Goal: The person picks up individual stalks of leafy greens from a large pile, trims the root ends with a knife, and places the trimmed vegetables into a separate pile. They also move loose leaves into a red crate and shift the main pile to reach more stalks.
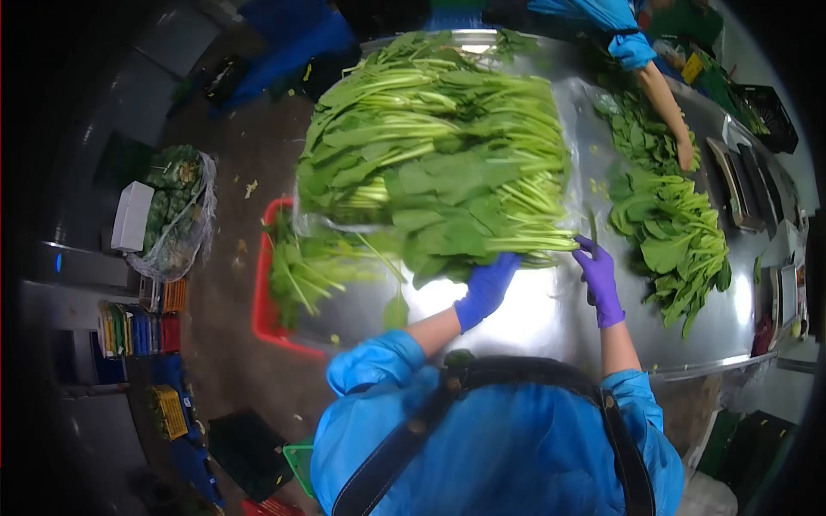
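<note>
A large heap of leafy green vegetables [430,146] lies on the metal table [533,297], its pale stems pointing right at the front. My left hand [490,288], in a blue-purple glove, is closed around the leafy part of a bunch at the heap's front edge. At the stem ends of that bunch is my right hand [600,279], in a purple glove, its fingers closed on a dark, narrow tool that looks like a knife [592,236]. Part of my left fingers is hidden under the leaves.
Another row of greens [671,232] lies to the right, where a co-worker's bare hand [685,155] reaches in. A red crate [262,297] with loose greens stands at the table's left edge. Farther left is a plastic-wrapped sack of vegetables [176,206] with a white box [132,217].
</note>
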A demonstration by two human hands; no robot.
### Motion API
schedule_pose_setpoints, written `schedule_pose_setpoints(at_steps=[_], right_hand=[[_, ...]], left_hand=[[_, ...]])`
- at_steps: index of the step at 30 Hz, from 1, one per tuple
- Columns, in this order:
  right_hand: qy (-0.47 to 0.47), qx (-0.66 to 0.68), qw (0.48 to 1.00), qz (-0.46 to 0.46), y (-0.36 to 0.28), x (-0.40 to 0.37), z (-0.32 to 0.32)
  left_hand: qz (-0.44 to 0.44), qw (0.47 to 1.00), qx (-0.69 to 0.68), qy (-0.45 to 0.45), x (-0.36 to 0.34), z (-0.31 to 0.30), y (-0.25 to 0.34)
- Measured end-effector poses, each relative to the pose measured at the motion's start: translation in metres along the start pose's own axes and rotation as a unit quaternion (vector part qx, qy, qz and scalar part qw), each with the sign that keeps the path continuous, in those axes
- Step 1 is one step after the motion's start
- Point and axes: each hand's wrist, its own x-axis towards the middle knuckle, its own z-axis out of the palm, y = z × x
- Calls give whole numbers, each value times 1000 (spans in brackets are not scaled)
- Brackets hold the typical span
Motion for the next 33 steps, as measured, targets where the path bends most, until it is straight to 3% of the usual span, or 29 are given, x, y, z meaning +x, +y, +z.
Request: schedule_pose_setpoints(at_steps=[2,7,8,9,10,11,13,15,16,18,19,22,23,25,27,29,30,33], right_hand=[[-45,-35,998,28,22,-11,-3],[-42,-11,997,71,51,-34,-11],[-26,-15,996,81,53,-38,-13],[-10,-19,996,90,54,-41,-13],[-10,-18,995,93,59,-42,-14],[-6,-23,997,77,66,-41,-15],[-3,-28,998,64,67,-43,-14],[-12,-21,997,74,54,-49,-9],[-13,-21,997,75,52,-50,-6],[-19,-19,997,69,48,-52,-2],[-19,-20,997,67,43,-54,-2],[-15,-45,995,84,39,-62,-9],[5,-83,996,39,48,-62,-11],[37,-122,992,2,62,-68,-18],[55,-181,968,-167,62,-76,-13],[49,-153,975,-150,54,-85,-2],[53,-155,969,-188,51,-85,3],[65,-166,953,-247,40,-83,15]], left_hand=[[-33,999,-42,-7,-20,8,10],[-23,988,-134,-74,-69,-10,29],[-8,941,-295,-163,-72,-15,30],[7,861,-446,-246,-73,-21,30],[17,844,-468,-261,-69,-25,33],[17,843,-468,-263,-64,-26,36],[51,909,-391,-135,-49,-20,45],[75,961,-244,-106,-23,-6,52],[74,961,-244,-107,-13,3,57],[93,993,-68,34,1,25,61],[93,993,-67,36,6,35,57],[66,982,-164,-72,14,48,51],[75,981,-167,-71,16,36,49],[-21,918,-395,-24,18,-7,48],[-33,886,-457,-75,21,-27,37],[-45,852,-512,-105,21,-30,33],[-62,820,-555,-122,21,-32,33],[-55,804,-583,-101,21,-36,38]])
